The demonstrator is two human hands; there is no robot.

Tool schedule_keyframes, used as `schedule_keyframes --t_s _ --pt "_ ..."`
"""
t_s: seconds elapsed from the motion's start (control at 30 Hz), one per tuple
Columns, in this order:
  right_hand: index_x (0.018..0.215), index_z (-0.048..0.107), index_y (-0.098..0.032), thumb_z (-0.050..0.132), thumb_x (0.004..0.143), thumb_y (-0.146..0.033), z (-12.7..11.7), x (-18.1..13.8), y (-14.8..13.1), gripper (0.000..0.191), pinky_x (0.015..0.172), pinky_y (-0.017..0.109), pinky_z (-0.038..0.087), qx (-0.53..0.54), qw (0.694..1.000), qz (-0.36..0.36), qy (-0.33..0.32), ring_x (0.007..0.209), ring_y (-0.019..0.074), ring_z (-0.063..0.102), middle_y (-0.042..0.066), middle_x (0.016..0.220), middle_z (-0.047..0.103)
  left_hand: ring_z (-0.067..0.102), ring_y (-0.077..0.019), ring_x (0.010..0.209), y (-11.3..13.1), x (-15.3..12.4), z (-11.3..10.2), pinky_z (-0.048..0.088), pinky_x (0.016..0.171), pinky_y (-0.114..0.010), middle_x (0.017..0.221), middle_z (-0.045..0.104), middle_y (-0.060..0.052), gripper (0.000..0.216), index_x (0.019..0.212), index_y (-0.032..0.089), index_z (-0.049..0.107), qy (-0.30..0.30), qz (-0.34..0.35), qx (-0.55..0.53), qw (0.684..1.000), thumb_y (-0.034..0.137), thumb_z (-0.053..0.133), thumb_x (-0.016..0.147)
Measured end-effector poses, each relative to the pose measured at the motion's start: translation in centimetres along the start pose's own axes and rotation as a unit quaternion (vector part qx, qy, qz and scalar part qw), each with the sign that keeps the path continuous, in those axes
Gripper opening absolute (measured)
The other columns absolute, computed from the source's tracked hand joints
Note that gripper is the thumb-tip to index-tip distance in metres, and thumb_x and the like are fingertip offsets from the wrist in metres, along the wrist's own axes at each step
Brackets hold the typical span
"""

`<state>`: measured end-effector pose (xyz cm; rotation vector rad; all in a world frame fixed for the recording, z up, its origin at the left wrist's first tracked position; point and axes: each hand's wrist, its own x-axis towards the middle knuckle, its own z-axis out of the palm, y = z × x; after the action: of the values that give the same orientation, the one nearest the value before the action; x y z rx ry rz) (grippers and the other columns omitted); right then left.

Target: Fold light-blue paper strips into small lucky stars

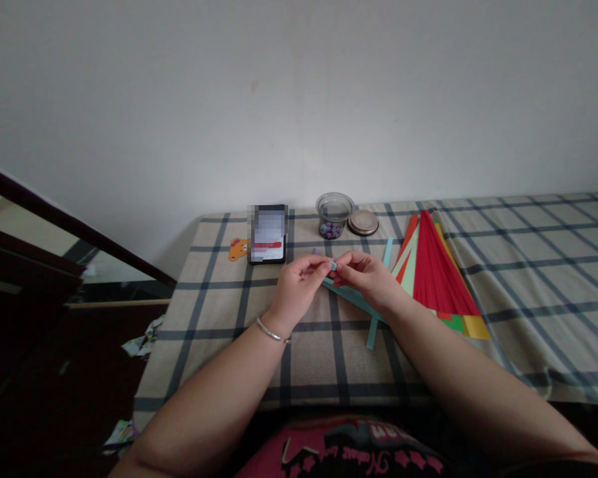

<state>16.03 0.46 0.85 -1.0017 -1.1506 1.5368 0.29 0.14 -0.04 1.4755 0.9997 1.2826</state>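
Above the middle of the table, my left hand [301, 282] and my right hand [366, 275] meet at their fingertips. Both are closed in a pinch on a small light blue folded paper piece [333, 265]. Light blue paper strips [353, 297] lie just below and behind my right hand, partly covered by it. A clear plastic cup [335, 211] with small purple and blue paper pieces [331, 230] in its bottom stands beyond my hands. Close to its right is a round lid [363, 222].
At the right lies a fan of coloured paper strips [441, 275], mostly red, with orange, green and yellow. A phone [268, 232] with a partly blurred screen is at the back left, beside an orange cartoon shape [238, 249]. A checked cloth [219, 358] covers the table against the wall.
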Motion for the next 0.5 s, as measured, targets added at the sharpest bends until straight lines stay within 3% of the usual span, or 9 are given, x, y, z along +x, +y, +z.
schedule_keyframes --t_s 0.23,0.5 --pt "0.066 0.061 -0.018 0.078 0.060 -0.053 0.25 -0.17 -0.32 0.039 0.055 0.024 0.047 -0.073 0.996 -0.046 0.031 0.053 0.0103 0.056 -0.002 0.057 0.062 0.069 -0.0166 0.080 -0.04 -0.07 -0.07 0.057 0.072 -0.027 0.090 0.074 -0.006 0.022 0.088 0.018 0.072 0.005 0.028 0.038 0.999 0.038 0.065 0.083" --pt "0.066 0.058 -0.019 0.074 0.066 -0.040 0.60 -0.51 -0.27 0.026 0.055 0.025 0.049 -0.156 0.979 -0.100 0.084 0.056 0.0116 0.057 0.000 0.064 0.063 0.066 -0.0147 0.080 0.05 -0.10 -0.09 0.055 0.071 -0.025 0.087 0.070 -0.005 0.017 0.086 0.018 0.072 0.005 0.084 0.080 0.993 0.033 0.064 0.084"
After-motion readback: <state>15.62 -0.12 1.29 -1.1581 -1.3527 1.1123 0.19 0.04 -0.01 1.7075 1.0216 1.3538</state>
